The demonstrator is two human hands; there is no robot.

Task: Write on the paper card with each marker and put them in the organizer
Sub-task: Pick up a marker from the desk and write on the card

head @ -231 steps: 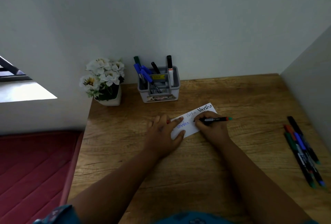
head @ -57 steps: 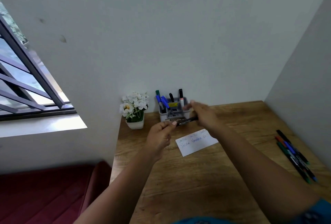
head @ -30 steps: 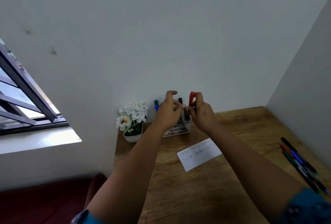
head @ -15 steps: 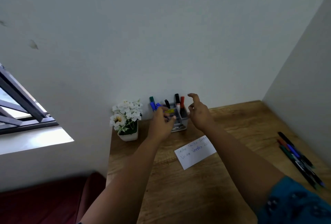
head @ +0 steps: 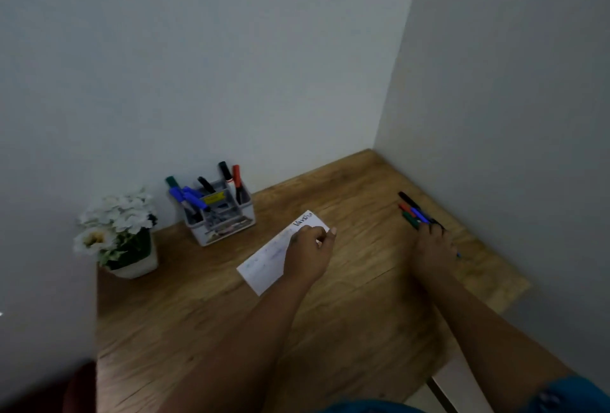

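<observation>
Left hand [head: 308, 256] is covering mid card [head: 264, 262]; writing there is blurring, unreadable. Right hand [head: 432, 249] is hiding near ends of loose markers [head: 412, 211]; grip can't be told. Organizer [head: 219, 214] is hiding lower marker barrels.

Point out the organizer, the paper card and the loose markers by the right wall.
organizer [head: 227, 231], head view, front wall of the grey caddy.
paper card [head: 264, 264], head view, bare middle left of the hand.
loose markers [head: 412, 209], head view, barrels beyond the fingers.
</observation>
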